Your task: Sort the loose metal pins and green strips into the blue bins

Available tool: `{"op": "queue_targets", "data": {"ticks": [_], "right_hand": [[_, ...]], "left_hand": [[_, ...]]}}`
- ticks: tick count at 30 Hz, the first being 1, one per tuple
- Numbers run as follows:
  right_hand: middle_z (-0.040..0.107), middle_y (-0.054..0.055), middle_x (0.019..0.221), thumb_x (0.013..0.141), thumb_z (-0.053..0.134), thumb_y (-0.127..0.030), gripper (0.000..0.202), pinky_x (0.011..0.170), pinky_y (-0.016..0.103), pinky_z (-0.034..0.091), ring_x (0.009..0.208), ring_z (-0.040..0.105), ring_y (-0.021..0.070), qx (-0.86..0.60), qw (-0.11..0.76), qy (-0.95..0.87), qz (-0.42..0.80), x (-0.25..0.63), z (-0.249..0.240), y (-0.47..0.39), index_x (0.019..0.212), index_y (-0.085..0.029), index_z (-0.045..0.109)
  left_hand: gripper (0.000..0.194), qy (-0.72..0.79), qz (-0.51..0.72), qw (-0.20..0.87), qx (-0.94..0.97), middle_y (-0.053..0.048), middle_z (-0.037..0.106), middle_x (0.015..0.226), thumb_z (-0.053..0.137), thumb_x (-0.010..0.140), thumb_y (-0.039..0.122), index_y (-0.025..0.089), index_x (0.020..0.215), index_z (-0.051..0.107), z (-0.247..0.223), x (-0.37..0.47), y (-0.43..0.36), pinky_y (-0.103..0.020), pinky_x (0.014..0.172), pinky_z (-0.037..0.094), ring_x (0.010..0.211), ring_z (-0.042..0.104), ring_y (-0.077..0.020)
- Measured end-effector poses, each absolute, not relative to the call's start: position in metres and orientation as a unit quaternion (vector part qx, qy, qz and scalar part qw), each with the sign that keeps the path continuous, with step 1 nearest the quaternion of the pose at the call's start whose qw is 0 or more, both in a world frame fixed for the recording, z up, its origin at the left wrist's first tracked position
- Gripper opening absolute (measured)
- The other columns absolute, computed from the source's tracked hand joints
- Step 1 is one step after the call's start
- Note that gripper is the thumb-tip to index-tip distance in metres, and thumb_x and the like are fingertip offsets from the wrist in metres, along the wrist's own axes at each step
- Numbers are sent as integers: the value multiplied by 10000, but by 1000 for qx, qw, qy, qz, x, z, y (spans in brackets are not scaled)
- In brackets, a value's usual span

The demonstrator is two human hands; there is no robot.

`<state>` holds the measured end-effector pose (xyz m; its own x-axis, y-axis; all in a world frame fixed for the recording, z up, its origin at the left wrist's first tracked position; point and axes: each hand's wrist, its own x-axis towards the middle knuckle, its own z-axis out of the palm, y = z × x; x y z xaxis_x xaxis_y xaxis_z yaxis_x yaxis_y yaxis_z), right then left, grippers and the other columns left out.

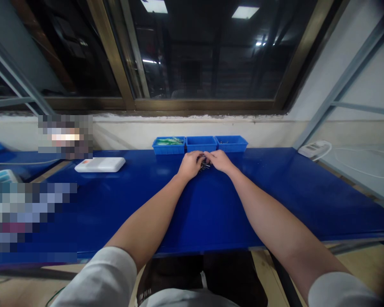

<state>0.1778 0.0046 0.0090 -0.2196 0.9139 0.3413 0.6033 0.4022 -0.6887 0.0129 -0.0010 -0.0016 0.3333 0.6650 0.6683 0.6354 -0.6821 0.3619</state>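
Both of my hands meet over the blue tabletop (211,213), just in front of the row of bins. My left hand (190,165) is closed, its fingers curled inward. Opposite it, my right hand (219,160) pinches with thumb and fingers, almost touching the left. Beneath and between the hands lies a small pile of thin, dark, shiny metal-looking pieces (205,166). What the fingertips themselves hold is too small and partly hidden to name.
Behind my hands stand a left blue bin (169,149) with green and white items, a middle blue bin (201,139) and a right blue bin (238,147) with a few small pieces. A white power bank-like box (100,164) lies left; a white power strip (315,149) lies right.
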Motion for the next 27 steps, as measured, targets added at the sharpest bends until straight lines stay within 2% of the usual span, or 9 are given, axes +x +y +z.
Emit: {"op": "queue_targets", "data": {"ticks": [5,8,12,14,18,22,27], "right_hand": [[584,35,484,842,356,-655,643,633,251,419,513,563,133,-522,388,-732,205,177,9,4,492,-171,594],[588,36,506,807,326,-720,669,593,253,425,508,551,130,-515,424,-707,236,177,7,6,555,-167,606],[629,33,603,703,444,-775,646,508,237,412,495,525,112,-456,485,-671,326,176,6,9,752,-161,637],[642,49,630,687,454,-785,658,468,223,387,490,521,103,-433,503,-649,372,176,6,10,744,-156,637],[641,86,620,707,326,-824,747,431,217,352,506,546,112,-412,526,-608,429,176,6,9,648,-146,633],[650,104,638,724,202,-835,819,440,224,353,555,570,129,-431,562,-566,422,179,7,13,664,-146,639],[681,121,802,757,158,-808,841,440,224,347,639,579,139,-488,621,-495,362,191,6,22,850,-135,653]], "left_hand": [[222,412,380,3,829,-55,679,894,432,913,250,190,923,645,1,13,-4,-301,822,457,868,622,-177],[257,440,357,-4,824,-68,671,919,391,927,259,188,942,637,3,14,-6,-305,827,445,903,612,-186],[291,468,326,-24,821,-77,668,881,355,935,258,182,909,635,5,15,-7,-312,816,434,889,612,-194],[303,475,315,-32,821,-80,671,873,346,938,255,179,891,636,6,15,-7,-313,808,430,874,616,-196],[333,473,313,-25,823,-77,681,885,333,948,282,179,877,641,7,16,-9,-311,809,426,870,621,-193],[335,462,346,-15,816,-73,681,970,348,948,352,176,985,630,7,16,-10,-316,856,423,944,610,-194],[297,521,357,-19,775,-96,653,1078,398,921,325,167,1078,594,6,15,-9,-354,894,422,1029,582,-226]]}}
